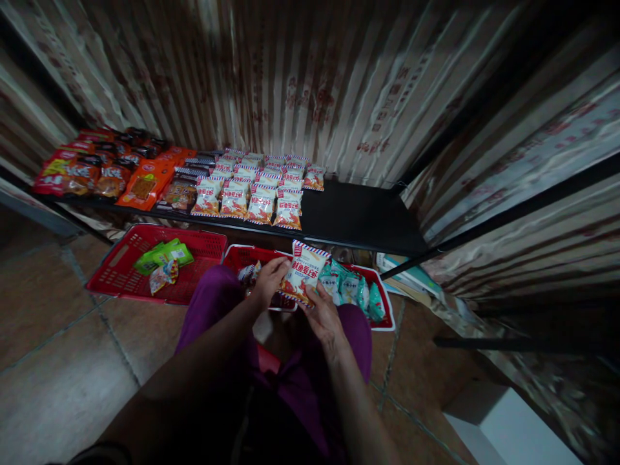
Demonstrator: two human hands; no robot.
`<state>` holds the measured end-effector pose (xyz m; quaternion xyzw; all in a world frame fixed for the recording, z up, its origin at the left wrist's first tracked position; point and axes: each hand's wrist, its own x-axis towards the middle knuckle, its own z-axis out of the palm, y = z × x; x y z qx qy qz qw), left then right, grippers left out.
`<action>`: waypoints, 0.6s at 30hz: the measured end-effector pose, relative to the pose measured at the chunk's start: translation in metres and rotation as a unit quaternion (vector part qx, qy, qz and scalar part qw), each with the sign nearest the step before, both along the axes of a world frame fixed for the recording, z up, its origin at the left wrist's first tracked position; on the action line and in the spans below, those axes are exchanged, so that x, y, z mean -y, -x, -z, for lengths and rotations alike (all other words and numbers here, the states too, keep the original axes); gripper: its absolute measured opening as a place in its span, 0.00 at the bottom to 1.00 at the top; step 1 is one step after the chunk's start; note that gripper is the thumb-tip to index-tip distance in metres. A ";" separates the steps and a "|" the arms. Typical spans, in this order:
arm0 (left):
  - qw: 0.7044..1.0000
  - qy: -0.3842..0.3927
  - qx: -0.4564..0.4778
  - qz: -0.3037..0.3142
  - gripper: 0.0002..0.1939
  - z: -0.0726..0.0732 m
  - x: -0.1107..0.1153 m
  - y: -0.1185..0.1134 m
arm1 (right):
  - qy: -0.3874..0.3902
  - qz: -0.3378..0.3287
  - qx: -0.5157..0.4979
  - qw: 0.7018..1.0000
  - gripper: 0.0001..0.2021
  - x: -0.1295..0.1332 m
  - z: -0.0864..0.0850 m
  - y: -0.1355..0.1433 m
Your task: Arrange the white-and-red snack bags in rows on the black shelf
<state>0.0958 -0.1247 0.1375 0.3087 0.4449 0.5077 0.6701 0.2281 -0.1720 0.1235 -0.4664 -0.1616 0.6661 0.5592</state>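
Between my two hands is a white and orange snack bag (306, 270) with a striped edge, held above the baskets in front of my knees. My left hand (271, 279) grips its left side. The lower right corner is pinched by my right hand (321, 310). Matching snack bags (261, 204) stand in rows on the black shelf (361, 216) just beyond. Under my hands, a middle red basket (237, 257) contains a few small packs, partly hidden by my left hand. Teal snack bags (349, 287) lie in the basket to the right.
Orange packets (149, 181), brown packets (178, 194) and red snack bags (72, 171) fill the shelf's left end. At left, a red basket (203, 245) holds green packets (167, 254). A white box (516, 429) sits lower right. Striped curtain hangs behind the shelf.
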 end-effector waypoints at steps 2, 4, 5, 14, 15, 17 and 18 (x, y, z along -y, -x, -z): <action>1.000 0.005 0.022 0.006 0.22 -0.004 -0.006 -0.005 | -0.007 -0.023 -0.001 1.000 0.21 0.000 -0.002 0.001; 0.999 0.017 0.027 -0.013 0.20 -0.004 -0.010 -0.011 | -0.020 -0.033 0.003 0.999 0.23 -0.002 -0.003 0.000; 0.999 0.022 0.025 -0.026 0.19 -0.004 -0.011 -0.013 | -0.027 -0.029 0.011 0.999 0.23 -0.005 -0.003 -0.002; 0.999 0.009 0.009 -0.052 0.17 0.000 -0.024 -0.029 | -0.046 -0.001 0.116 0.992 0.25 -0.036 -0.001 -0.021; 0.999 0.001 0.005 -0.046 0.17 -0.001 -0.026 -0.030 | -0.053 -0.006 0.112 0.992 0.25 -0.038 -0.001 -0.022; 0.999 -0.010 -0.008 -0.039 0.17 -0.002 -0.030 -0.032 | -0.061 -0.017 0.104 0.993 0.26 -0.040 -0.002 -0.023; 0.999 -0.013 -0.013 -0.038 0.16 -0.002 -0.032 -0.033 | -0.061 -0.018 0.102 0.993 0.27 -0.041 -0.002 -0.024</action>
